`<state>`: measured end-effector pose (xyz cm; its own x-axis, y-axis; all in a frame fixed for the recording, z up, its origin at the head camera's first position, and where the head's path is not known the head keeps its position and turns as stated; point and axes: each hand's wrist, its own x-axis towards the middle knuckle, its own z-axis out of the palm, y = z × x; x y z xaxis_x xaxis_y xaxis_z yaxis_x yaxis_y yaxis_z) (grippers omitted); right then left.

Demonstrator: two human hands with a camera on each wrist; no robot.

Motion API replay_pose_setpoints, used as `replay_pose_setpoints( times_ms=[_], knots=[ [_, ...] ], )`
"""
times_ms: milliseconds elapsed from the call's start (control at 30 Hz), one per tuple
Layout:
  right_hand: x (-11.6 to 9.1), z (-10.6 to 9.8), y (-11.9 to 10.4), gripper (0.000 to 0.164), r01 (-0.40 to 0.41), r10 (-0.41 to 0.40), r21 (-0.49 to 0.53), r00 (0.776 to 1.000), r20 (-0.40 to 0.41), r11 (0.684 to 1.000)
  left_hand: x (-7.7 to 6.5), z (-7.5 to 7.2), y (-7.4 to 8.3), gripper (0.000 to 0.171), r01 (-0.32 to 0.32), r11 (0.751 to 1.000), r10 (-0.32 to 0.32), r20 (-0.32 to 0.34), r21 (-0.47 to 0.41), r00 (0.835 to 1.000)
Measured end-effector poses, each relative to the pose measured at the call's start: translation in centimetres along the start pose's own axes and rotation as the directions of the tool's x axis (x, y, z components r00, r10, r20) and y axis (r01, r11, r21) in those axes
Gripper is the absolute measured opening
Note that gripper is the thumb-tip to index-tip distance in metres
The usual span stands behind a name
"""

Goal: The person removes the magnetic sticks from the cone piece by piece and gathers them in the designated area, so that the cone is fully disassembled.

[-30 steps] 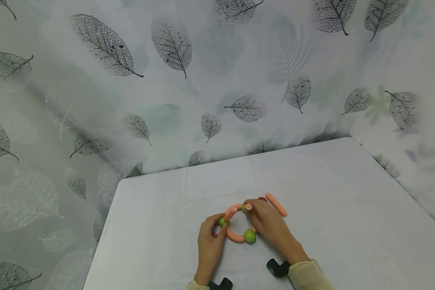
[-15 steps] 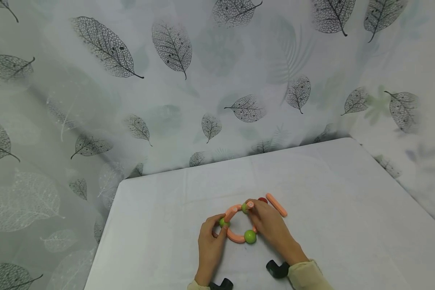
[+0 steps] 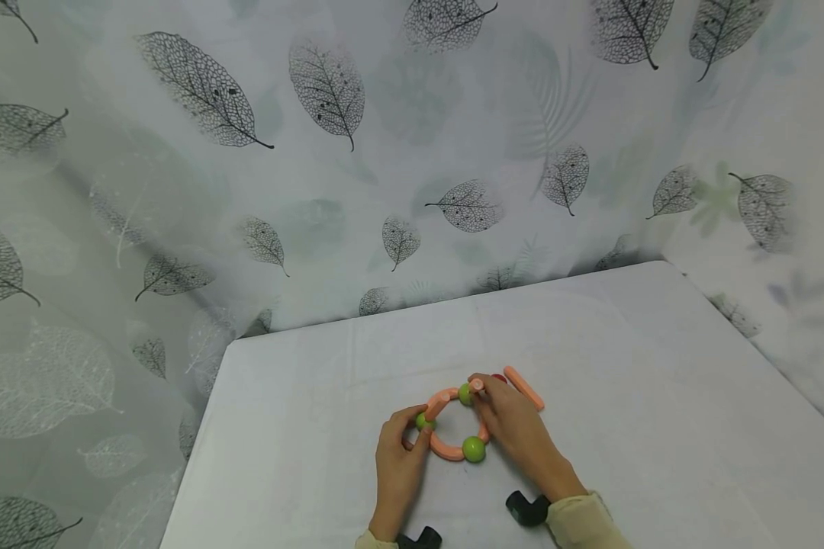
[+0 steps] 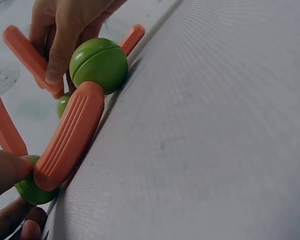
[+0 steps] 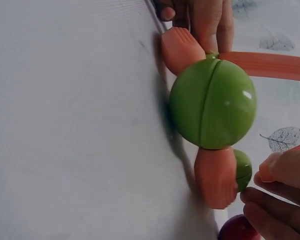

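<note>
A ring of curved orange rods and green balls lies on the white table. My left hand pinches the green ball at the ring's left side, from which an orange stick rises at a slant. At the far right of the ring, my right hand holds another orange stick between thumb and fingers. Its lower end is close beside the back green ball; in the right wrist view a small gap shows between them. Toward the front sits a third green ball, untouched.
Beyond my right hand lie a loose orange stick and a red ball, partly hidden by the hand. Black devices are worn at both wrists. A leaf-patterned curtain borders the table's back and sides.
My right hand has shifted slightly right with the orange stick, so more of the back green ball shows. The left hand stays on its ball, and the ring has hardly moved.
</note>
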<state>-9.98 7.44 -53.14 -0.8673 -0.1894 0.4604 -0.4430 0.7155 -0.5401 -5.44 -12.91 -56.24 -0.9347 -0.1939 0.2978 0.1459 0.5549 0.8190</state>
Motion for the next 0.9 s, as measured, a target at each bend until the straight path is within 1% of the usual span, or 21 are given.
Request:
replay_pose_setpoints(
  times_ms=[200, 400, 600, 733, 900],
  knots=[
    [0.4, -1.5, -0.1, 0.029, -0.05, 0.051, 0.033, 0.998, -0.04, 0.998, 0.0, 0.0, 0.0, 0.035, -0.004, 1.0, 0.004, -0.001, 0.001, 1.0],
    [1.0, -2.9, 0.7, 0.032, -0.045, 0.046, 0.016, 0.995, -0.093, 0.999, 0.0, 0.0, 0.1, 0.035, -0.005, 1.0, 0.005, -0.003, -0.002, 1.0],
    [1.1, -3.8, 1.9, 0.031, -0.127, 0.124, -0.019, 0.988, -0.092, 0.992, 0.0, 0.0, 0.2, 0.035, 0.003, 1.0, -0.003, -0.001, -0.001, 1.0],
    [1.0, -4.3, 2.7, 0.034, -0.165, 0.161, -0.046, 0.984, -0.082, 0.985, 0.0, -0.1, 0.2, 0.034, 0.006, 1.0, -0.006, 0.0, 0.002, 1.0],
    [1.0, -4.9, 4.1, 0.034, -0.235, 0.23, -0.061, 0.971, -0.07, 0.97, 0.0, -0.1, 0.3, 0.035, 0.011, 1.0, -0.011, 0.004, 0.008, 1.0]
  ],
)
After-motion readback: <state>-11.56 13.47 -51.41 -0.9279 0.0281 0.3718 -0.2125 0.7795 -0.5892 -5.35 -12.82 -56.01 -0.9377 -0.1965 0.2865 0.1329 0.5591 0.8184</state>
